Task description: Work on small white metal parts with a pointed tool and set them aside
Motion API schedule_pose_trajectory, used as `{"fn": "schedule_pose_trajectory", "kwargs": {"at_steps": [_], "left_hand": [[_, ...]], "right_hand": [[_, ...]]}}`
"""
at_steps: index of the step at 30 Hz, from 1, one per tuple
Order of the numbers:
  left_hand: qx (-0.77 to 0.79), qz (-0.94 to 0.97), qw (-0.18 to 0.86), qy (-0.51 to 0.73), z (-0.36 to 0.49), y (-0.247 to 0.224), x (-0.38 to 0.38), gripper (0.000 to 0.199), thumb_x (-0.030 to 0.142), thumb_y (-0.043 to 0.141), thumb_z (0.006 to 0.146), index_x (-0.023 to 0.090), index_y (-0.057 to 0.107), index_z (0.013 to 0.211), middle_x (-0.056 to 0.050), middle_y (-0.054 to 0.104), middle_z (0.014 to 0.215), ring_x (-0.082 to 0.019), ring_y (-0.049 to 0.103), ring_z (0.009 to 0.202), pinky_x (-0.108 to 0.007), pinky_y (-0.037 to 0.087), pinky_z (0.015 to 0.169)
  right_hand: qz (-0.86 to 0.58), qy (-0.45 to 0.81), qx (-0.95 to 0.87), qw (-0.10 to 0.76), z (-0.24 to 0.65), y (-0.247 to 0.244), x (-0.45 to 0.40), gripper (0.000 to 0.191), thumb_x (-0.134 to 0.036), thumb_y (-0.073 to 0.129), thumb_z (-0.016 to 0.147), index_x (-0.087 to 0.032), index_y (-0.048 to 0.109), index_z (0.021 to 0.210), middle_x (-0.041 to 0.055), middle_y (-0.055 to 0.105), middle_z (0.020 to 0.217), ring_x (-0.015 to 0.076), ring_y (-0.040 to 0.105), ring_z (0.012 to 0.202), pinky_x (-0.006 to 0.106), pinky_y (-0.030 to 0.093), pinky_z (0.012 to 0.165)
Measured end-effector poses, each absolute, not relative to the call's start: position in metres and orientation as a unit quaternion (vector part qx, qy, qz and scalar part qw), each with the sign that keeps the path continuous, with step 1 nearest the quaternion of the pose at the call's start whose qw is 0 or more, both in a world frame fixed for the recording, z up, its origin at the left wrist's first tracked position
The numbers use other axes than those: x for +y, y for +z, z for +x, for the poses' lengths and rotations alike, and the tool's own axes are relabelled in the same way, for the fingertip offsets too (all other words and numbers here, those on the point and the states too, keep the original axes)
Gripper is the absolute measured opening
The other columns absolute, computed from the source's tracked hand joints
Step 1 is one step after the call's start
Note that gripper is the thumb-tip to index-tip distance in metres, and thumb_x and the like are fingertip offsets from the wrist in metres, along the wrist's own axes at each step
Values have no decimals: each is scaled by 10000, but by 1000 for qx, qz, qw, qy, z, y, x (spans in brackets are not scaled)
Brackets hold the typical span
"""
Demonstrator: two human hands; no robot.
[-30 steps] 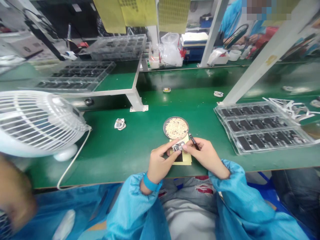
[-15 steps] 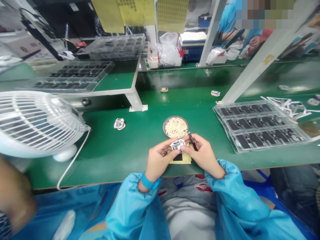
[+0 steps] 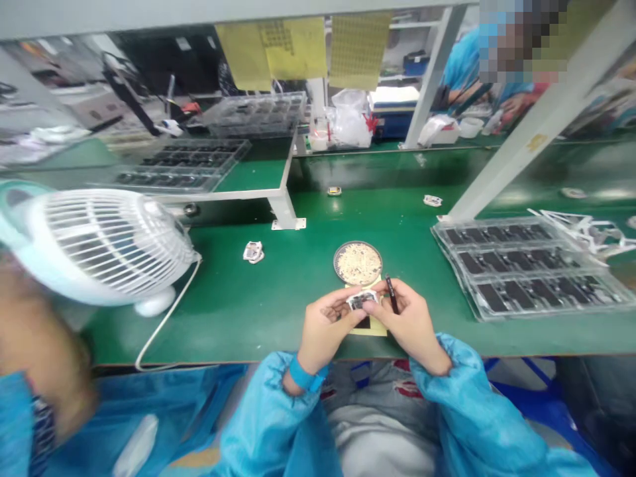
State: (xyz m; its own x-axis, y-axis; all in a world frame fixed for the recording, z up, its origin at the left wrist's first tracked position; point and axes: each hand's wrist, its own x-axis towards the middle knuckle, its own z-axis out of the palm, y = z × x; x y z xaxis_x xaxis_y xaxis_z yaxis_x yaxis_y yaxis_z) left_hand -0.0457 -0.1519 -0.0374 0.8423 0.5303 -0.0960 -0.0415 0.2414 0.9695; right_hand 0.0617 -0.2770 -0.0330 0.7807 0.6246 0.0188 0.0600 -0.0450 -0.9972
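2 bare hands close together over a green workbench [image 3: 238,324], in the head view. In the left hand [image 3: 325,328], a small silver-and-white electronic module [image 3: 362,300], pinched at its edges between thumb and fingers, just above a yellow sheet [image 3: 378,329] with a black square [image 3: 364,322] on it. Module flat and metal-topped, its fine detail too small to make out. In the right hand [image 3: 410,324], a slim black tool [image 3: 392,295], upright between pressed-together thumb and fingers, just beside the module; any contact between the 2 impossible to tell. Just beyond the fingers, a round metal dish [image 3: 358,263] of pale granules. Farther right, transparent blister trays [image 3: 527,268] of dark parts. To the left, a white desk fan [image 3: 104,245]. Blue smock sleeves [image 3: 268,404] on both arms, a blue band [image 3: 304,373] on the left wrist.
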Motion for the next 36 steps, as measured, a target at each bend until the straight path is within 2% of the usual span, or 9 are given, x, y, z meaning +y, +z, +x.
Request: {"fn": "schedule_pose_trajectory", "kwargs": {"at_steps": [5, 8, 14, 19, 22, 28, 30, 34, 36], "left_hand": [[192, 575, 760, 235, -56, -33, -154, 307, 237, 776, 786, 158, 736, 1081, -130, 724, 1135, -222, 692, 1004, -314, 553, 877], [187, 597, 728, 281, -63, -33, -156, 226, 232, 753, 799, 163, 760, 1014, -132, 676, 1170, -223, 668, 1016, -291, 542, 843], [240, 648, 674, 261, -67, -34, -165, 304, 241, 679, 851, 188, 707, 1149, -89, 683, 1038, -152, 627, 821, -242, 493, 708], [252, 695, 620, 261, -67, -31, -171, 200, 261, 657, 869, 199, 763, 1027, -45, 663, 851, -144, 579, 742, -234, 456, 664], [266, 683, 621, 278, -71, -31, -173, 197, 267, 664, 867, 195, 771, 1016, -45, 665, 831, -149, 591, 743, -233, 462, 660], [289, 656, 631, 296, -86, -35, -172, 211, 306, 675, 868, 189, 770, 1016, -62, 688, 872, -161, 608, 761, -251, 488, 684], [294, 653, 632, 295, -90, -37, -170, 220, 299, 681, 860, 189, 770, 1029, -65, 689, 883, -161, 605, 760, -252, 489, 681], [301, 672, 611, 292, -90, -39, -169, 221, 270, 680, 851, 200, 772, 1039, -46, 660, 840, -151, 580, 738, -240, 460, 663], [295, 685, 600, 289, -88, -40, -169, 216, 255, 674, 851, 205, 772, 1037, -37, 643, 822, -146, 567, 729, -236, 448, 662]], "right_hand": [[-662, 271, -256, 650, 54, -35, -266, 410, -460, 822, 732, -185, 630, 968, 37, 674, 851, 182, 605, 736, 287, 501, 694], [-655, 313, -295, 621, 52, -37, -260, 381, -490, 791, 752, -170, 675, 925, 66, 701, 875, 220, 636, 798, 318, 509, 736], [-687, 287, -308, 593, 51, -35, -261, 354, -499, 778, 758, -173, 643, 735, 32, 648, 707, 180, 557, 653, 287, 438, 618], [-686, 271, -286, 612, 46, -30, -265, 385, -528, 763, 754, -185, 597, 701, 25, 624, 676, 174, 535, 632, 277, 434, 598], [-683, 277, -285, 613, 40, -29, -262, 393, -528, 746, 762, -189, 563, 685, 25, 609, 677, 174, 534, 643, 279, 437, 608], [-697, 273, -321, 580, 31, -30, -253, 351, -468, 728, 787, -186, 557, 666, -18, 504, 598, 130, 430, 558, 249, 354, 515], [-711, 252, -345, 559, 31, -32, -253, 293, -434, 730, 798, -183, 606, 710, -6, 553, 645, 133, 454, 572, 249, 371, 519], [-725, 191, -358, 556, 39, -36, -262, 262, -406, 710, 843, -201, 688, 1005, 32, 663, 824, 156, 554, 639, 266, 446, 570], [-725, 159, -373, 557, 44, -35, -268, 209, -382, 669, 884, -209, 695, 1000, 48, 676, 861, 179, 596, 699, 289, 481, 633]]}}
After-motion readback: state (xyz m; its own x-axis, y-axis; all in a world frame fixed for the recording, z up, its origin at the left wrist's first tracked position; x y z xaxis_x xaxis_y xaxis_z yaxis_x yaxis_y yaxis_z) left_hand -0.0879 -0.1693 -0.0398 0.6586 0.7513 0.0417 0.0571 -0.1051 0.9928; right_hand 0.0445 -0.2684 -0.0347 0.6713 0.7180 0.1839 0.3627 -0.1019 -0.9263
